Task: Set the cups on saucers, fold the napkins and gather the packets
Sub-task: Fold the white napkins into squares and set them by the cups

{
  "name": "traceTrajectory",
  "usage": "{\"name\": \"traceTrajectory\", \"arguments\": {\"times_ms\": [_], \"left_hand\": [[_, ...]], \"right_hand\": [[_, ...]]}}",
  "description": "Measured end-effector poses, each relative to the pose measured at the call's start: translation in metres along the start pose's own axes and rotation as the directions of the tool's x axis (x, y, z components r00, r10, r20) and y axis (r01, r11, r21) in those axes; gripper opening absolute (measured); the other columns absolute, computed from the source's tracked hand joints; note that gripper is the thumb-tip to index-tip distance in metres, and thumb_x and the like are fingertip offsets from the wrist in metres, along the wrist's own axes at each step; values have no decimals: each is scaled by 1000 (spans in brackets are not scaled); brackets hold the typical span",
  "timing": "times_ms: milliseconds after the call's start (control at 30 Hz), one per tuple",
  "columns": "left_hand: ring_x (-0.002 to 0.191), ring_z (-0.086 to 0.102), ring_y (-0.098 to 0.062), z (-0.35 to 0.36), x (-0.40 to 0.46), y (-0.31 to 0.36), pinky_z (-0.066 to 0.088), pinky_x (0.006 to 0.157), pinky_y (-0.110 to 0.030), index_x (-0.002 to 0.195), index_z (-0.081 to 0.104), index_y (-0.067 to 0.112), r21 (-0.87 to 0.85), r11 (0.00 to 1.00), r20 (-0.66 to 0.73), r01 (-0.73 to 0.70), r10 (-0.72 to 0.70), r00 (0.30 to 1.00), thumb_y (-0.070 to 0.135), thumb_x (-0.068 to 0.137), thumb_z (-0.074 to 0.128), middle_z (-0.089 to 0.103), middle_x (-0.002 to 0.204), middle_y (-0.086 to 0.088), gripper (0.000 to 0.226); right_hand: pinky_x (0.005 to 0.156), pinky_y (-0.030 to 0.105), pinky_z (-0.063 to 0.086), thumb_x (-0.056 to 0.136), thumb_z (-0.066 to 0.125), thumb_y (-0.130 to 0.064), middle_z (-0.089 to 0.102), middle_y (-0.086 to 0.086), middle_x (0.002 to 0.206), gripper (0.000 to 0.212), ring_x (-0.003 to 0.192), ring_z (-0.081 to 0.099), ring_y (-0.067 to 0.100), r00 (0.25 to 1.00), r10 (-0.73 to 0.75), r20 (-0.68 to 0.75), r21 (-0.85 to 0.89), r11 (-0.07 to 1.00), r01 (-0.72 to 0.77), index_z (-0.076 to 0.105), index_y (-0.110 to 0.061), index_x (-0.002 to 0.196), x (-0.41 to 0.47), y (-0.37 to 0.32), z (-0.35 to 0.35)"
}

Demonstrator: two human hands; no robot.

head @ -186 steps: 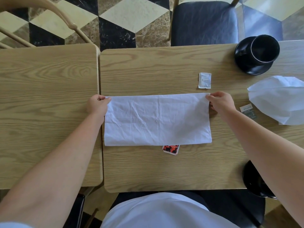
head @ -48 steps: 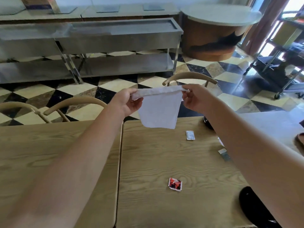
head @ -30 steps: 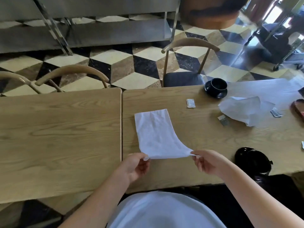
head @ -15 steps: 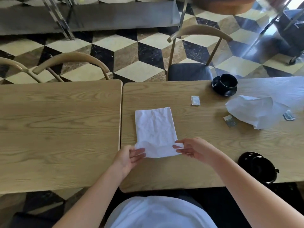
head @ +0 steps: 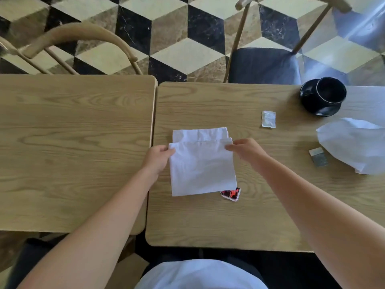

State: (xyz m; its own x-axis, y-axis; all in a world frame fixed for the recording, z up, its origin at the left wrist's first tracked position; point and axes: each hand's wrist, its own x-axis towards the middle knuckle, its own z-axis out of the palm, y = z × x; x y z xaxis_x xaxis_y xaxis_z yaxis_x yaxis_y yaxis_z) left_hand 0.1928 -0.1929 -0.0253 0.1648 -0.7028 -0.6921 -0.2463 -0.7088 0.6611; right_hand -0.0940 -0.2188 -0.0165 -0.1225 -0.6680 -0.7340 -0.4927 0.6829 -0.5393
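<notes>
Fingers (head: 169,150) of the left hand (head: 157,158) pinch the left corner of the napkin (head: 201,165)'s upper layer; fingers of the right hand (head: 244,148) pinch the right corner of that same edge. Both grips narrow, on cloth only.

Napkin lies on the right table (head: 208,222), near the seam with the left table (head: 73,153). Near end doubled over toward the far end. Held edge runs left to right and sits just short of the far edge of the lower layer; a strip of that layer shows beyond it. Judgement: fold half made; held edge must travel away from the body to meet the far edge squarely. Right corner sits slightly farther than left, so some skew to correct. Hands about equally near.

Red packet (head: 231,193) partly under the napkin's near right corner. White packet (head: 268,119) apart, far right. Second napkin (head: 354,144) loose at the right, grey packet (head: 318,157) just beside it. Black cup (head: 331,93) on saucer (head: 321,110), far right.
</notes>
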Motion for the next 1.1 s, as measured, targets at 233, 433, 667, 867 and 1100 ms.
{"name": "traceTrajectory", "arguments": {"times_ms": [233, 433, 667, 867, 1100], "left_hand": [[78, 66, -17, 6, 42, 11, 53, 69, -29, 82, 72, 9, 73, 997, -57, 4, 0, 998, 24, 94, 65, 74, 86, -2, 21], [66, 56, -18, 17, 60, 16, 52, 66, -36, 92, 70, 1, 107, 994, -163, 12, 6, 987, 28, 91, 64, 64, 76, -3, 28], [81, 61, -22, 33, 57, 15, 46, 65, -30, 91, 62, 19, 127, 991, -310, -35, 73, 948, 28, 91, 60, 65, 86, 5, 9], [133, 49, -40, 76, 13, -29, 39, 108, -48, 136, 55, -2, 688, 560, -97, -462, 702, 706, 9, 91, 54, 53, 141, -22, 46], [152, 28, -35, 91, 8, -87, 29, 120, -54, 151, 42, -1, 750, 366, 186, -551, 683, 707, 10, 96, 57, 36, 161, -18, 57]], "right_hand": [[67, 31, 41, 90, 68, -30, 58, 9, 79, 34, 71, 53, 23, 999, 15, -31, -76, 997, -17, 73, 0, 106, 39, -8, 5], [50, 26, 34, 86, 64, -26, 51, -3, 58, 20, 59, 48, 19, 998, -9, -64, -211, 978, -5, 64, -11, 74, 61, -24, 8], [77, 36, 42, 94, 53, -32, 59, 9, 92, 24, 94, 52, 27, 966, -134, -220, -253, 964, 76, 62, -9, 90, 62, -15, 22], [111, 47, 32, 96, 56, -28, 41, 12, 155, 53, 142, 34, 32, 784, -605, -143, -590, 688, 423, 46, -10, 145, 5, 31, 89], [126, 46, 10, 101, 51, -17, 28, 10, 164, 61, 154, 22, 26, 760, -649, 43, -603, 589, 538, 30, -8, 157, -7, 67, 145]]}}
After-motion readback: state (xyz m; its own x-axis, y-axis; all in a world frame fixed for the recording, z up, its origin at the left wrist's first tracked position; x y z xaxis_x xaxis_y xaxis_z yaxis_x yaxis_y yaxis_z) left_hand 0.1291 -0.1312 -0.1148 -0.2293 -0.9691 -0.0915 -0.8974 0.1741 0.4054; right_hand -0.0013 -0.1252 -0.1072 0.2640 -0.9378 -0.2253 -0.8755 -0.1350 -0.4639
